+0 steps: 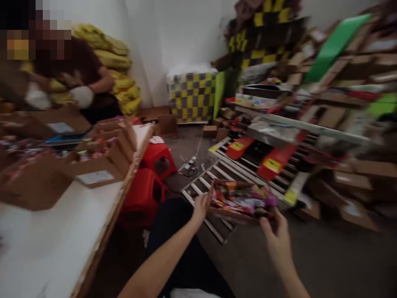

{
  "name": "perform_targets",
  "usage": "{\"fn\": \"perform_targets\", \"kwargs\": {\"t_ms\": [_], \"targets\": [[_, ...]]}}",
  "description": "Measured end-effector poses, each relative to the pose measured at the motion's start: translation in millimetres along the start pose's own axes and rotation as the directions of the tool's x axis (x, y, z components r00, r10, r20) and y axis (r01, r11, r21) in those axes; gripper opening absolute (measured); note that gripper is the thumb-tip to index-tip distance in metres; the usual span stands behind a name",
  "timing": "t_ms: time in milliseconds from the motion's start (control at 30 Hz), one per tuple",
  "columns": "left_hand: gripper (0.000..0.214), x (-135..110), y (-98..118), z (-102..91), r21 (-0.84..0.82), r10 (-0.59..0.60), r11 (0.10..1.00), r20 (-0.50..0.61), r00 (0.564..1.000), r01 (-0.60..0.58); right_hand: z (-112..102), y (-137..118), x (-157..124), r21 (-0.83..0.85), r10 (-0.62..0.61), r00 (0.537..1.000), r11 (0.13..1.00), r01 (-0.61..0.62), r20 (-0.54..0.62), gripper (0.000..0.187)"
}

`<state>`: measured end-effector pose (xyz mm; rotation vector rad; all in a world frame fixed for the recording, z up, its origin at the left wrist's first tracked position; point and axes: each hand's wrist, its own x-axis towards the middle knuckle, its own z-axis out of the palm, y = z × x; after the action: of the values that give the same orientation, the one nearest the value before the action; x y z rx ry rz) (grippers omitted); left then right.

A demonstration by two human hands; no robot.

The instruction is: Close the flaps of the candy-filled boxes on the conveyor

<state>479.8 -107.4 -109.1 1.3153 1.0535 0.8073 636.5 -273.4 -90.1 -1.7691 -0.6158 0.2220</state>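
Note:
Between my two hands is a small open cardboard box (229,214), full of brightly wrapped pieces (242,196) that look like candy; blur hides the detail. My left hand (201,207) grips the box at its left end, and my right hand (276,227) grips its right end from the near side. The box is held above the floor, in front of a metal roller conveyor (198,182). My legs in dark trousers show below it.
At left, a white-topped table (71,231) bears open cartons (96,165) of colourful pieces. Red stools (142,194) stand beside it. A gloved co-worker (89,74) is behind the table. On the right are the machine's red rails (273,163) and piled flat cardboard (356,182). A power strip (190,163) lies on the floor.

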Motion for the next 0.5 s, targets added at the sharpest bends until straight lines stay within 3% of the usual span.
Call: {"fn": "perform_targets", "kwargs": {"t_ms": [133, 233, 300, 367, 433, 500], "targets": [[0.032, -1, 16, -10.9, -0.048, 0.053, 0.998, 0.026, 0.998, -0.052, -15, -3, 20, 0.076, -0.056, 0.983, 0.996, 0.043, 0.175, 0.070], [0.026, -2, 35, -19.0, -0.088, 0.101, 0.992, 0.195, 0.976, -0.085, -23, -16, 37, 0.005, -0.132, 0.942, 0.991, 0.137, 0.309, 0.058], [0.026, 2, 48, -17.2, 0.012, 0.081, 0.996, 0.344, 0.936, -0.090, -22, -28, 45, -0.157, -0.167, 0.880, 0.953, 0.260, 0.444, 0.055], [0.027, 9, 60, -10.6, 0.203, 0.035, 0.969, 0.450, 0.893, -0.140, -16, -44, 52, -0.343, -0.136, 0.790, 0.848, 0.404, 0.597, 0.051], [0.026, 18, 68, -2.3, 0.391, 0.012, 0.890, 0.492, 0.870, -0.234, -8, -60, 57, -0.454, -0.058, 0.701, 0.723, 0.520, 0.711, 0.044], [0.026, 24, 74, 3.4, 0.503, 0.015, 0.807, 0.508, 0.861, -0.310, -3, -72, 63, -0.489, 0.016, 0.636, 0.654, 0.577, 0.771, 0.040]]}}
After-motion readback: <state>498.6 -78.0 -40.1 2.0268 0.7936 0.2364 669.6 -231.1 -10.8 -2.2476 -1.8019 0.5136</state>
